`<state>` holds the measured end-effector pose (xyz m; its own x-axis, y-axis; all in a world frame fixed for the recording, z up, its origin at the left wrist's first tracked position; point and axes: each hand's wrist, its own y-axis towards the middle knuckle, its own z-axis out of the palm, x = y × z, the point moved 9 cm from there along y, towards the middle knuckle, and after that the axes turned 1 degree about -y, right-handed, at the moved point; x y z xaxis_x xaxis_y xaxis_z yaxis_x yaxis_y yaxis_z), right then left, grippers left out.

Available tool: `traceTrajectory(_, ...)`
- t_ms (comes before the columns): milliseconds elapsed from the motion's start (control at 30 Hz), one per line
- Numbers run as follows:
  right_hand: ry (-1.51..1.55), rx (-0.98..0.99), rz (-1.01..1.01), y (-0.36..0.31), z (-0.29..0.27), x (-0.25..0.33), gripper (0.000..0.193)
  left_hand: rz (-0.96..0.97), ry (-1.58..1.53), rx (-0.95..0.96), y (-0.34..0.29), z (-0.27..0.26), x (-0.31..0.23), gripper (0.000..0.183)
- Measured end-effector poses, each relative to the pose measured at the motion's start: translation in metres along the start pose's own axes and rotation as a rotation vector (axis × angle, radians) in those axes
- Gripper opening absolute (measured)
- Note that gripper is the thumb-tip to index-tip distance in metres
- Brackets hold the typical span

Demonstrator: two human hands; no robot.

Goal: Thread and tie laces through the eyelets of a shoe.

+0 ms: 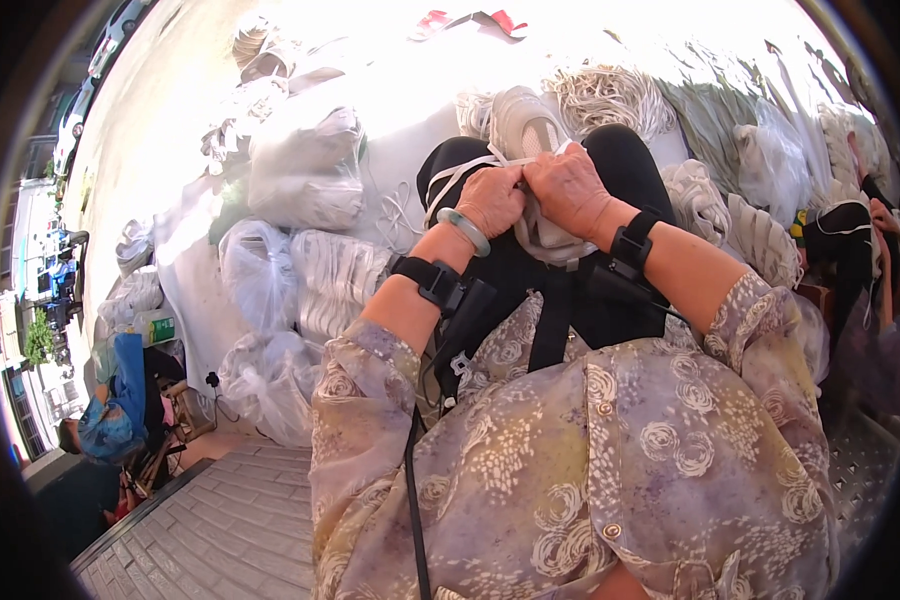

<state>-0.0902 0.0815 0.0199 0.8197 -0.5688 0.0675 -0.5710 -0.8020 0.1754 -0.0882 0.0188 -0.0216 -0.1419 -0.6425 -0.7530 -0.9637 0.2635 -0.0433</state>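
Observation:
A white shoe [523, 122] with a mesh tongue rests between my black-clad knees, its toe pointing away from me. A flat white shoelace [462, 174] crosses it and loops over my left knee. My left hand [494, 200] is closed at the left side of the shoe, fingers pinching the lace. On the other side, my right hand [574, 192] is also closed, with a bit of lace showing above its fingers. The two hands nearly meet over the shoe's opening. Its heel shows below them; the hands hide the eyelets in between.
Beyond my knees lies a heap of loose white laces [610, 100]. Clear plastic bags [310, 165] of pale shoes fill the left side. More white shoes [760, 240] are piled at my right, beside another person's arm [884, 265]. A person in blue [115, 410] sits at far left.

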Motion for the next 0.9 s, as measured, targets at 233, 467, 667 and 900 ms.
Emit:
traceTrajectory(233,0.007,-0.02,0.003,-0.036,-0.044,-0.01,0.004,-0.137,0.118,-0.093,-0.013,-0.005,-0.007,0.034)
traceTrajectory(467,-0.156,-0.026,0.631,-0.249,-0.07,-0.21,0.016,-0.095,0.253,-0.169,-0.018,-0.001,-0.021,0.029)
traceTrajectory(667,-0.349,0.207,1.072,-0.432,-0.059,-0.313,0.019,-0.161,0.265,-0.201,-0.018,0.001,-0.026,0.027)
traceTrajectory(900,0.159,0.406,0.621,-0.227,-0.022,-0.173,0.021,-0.267,0.28,-0.183,-0.016,-0.02,-0.023,0.028)
